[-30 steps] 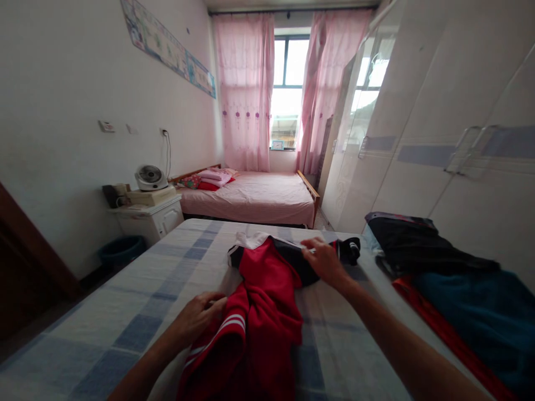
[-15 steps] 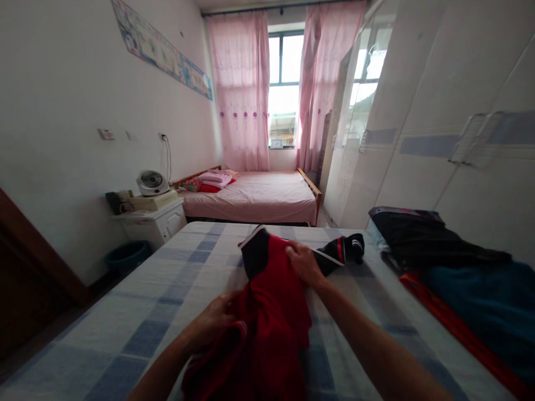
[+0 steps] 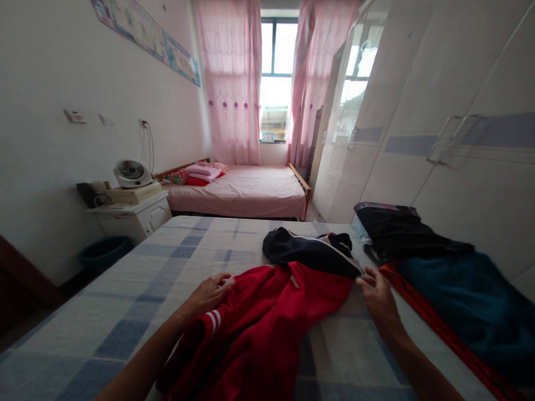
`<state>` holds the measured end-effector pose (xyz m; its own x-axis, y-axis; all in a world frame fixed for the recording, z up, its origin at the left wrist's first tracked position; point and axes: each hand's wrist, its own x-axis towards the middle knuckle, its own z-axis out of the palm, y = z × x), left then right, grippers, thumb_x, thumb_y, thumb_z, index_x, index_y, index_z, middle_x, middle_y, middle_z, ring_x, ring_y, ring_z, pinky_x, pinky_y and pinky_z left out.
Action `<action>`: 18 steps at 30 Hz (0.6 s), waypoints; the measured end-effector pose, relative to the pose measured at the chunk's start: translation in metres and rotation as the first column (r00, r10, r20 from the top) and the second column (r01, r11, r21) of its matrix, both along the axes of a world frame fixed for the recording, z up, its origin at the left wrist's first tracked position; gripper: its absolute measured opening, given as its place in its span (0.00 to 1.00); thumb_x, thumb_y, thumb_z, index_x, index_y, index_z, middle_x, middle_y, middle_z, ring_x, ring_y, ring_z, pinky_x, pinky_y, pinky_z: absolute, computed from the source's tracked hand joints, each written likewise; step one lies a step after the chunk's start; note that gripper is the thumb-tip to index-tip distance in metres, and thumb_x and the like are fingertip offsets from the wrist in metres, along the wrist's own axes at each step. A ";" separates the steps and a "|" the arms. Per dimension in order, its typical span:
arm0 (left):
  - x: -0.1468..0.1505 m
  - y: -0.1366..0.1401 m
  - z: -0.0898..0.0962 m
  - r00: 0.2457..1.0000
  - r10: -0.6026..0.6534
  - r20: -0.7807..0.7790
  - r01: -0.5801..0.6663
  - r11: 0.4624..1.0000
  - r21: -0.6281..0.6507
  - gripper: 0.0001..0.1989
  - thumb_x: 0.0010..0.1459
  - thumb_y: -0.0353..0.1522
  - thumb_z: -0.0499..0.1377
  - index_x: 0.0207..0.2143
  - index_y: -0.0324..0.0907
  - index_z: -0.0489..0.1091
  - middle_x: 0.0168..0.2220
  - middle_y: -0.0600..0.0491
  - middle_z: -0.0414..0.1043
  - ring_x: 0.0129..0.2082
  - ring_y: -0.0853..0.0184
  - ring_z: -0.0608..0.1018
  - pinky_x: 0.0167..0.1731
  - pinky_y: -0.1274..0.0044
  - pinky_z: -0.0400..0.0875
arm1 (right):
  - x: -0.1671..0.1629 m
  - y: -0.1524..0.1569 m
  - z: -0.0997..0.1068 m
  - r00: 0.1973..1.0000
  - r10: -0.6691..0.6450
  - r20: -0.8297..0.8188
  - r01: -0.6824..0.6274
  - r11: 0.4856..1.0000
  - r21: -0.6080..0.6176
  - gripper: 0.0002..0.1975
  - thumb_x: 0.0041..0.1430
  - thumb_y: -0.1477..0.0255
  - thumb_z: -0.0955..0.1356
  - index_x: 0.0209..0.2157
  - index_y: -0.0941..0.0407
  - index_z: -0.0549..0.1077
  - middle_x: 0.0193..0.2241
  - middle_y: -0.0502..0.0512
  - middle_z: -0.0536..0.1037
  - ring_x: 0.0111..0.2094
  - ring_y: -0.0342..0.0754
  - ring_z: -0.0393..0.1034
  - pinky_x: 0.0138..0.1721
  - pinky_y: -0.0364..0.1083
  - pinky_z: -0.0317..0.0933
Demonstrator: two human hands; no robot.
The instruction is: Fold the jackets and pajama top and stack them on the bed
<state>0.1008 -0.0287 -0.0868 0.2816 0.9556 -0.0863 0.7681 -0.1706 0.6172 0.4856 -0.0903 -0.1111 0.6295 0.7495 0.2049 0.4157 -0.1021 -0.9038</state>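
A red and black jacket [image 3: 267,312] with white piping lies rumpled across the bed in front of me. Its black part is at the far end, and the red part runs toward me. My left hand [image 3: 213,291] is closed on the red cloth at the left edge, just above a cuff with white stripes. On the other side, my right hand [image 3: 377,295] pinches the jacket's edge where the black part meets the red. The fingertips of both hands are partly hidden.
Folded dark clothes [image 3: 409,228] and a teal garment [image 3: 468,301] with red-orange cloth lie at the right. Beneath everything is a striped bedsheet [image 3: 125,312]. Farther off stand a pink bed [image 3: 259,192], a cabinet [image 3: 144,217] with a fan [image 3: 132,172], and white wardrobes [image 3: 401,111].
My right hand has moved right, drawing the jacket's edge outward. The jacket is spread wider, with its black part turned across the top. My left hand has shifted slightly up and left.
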 end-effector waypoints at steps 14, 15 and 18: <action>0.081 -0.107 0.033 0.948 -0.283 -0.146 0.297 0.952 0.080 0.27 0.53 0.36 0.56 0.57 0.42 0.62 0.55 0.42 0.65 0.54 0.52 0.67 0.53 0.65 0.60 | -0.033 0.042 0.034 0.696 0.203 0.689 -0.155 0.979 -0.132 0.25 0.58 0.64 0.61 0.54 0.63 0.63 0.54 0.65 0.66 0.56 0.54 0.58 0.54 0.52 0.54; 0.090 -0.108 0.027 0.937 -0.323 -0.135 0.336 0.937 0.091 0.26 0.54 0.32 0.53 0.57 0.41 0.61 0.55 0.42 0.65 0.53 0.55 0.68 0.53 0.67 0.61 | -0.049 0.043 0.041 0.677 0.294 0.675 -0.258 0.953 -0.156 0.26 0.58 0.63 0.61 0.54 0.62 0.62 0.54 0.64 0.67 0.55 0.52 0.59 0.55 0.50 0.54; 0.119 -0.112 0.010 0.873 -0.478 -0.099 0.487 0.862 0.137 0.22 0.54 0.27 0.50 0.52 0.41 0.63 0.48 0.43 0.70 0.46 0.58 0.72 0.48 0.71 0.65 | -0.099 0.047 0.052 0.530 0.509 0.679 -0.420 0.852 -0.311 0.33 0.53 0.60 0.65 0.58 0.60 0.59 0.57 0.62 0.64 0.57 0.54 0.57 0.55 0.53 0.52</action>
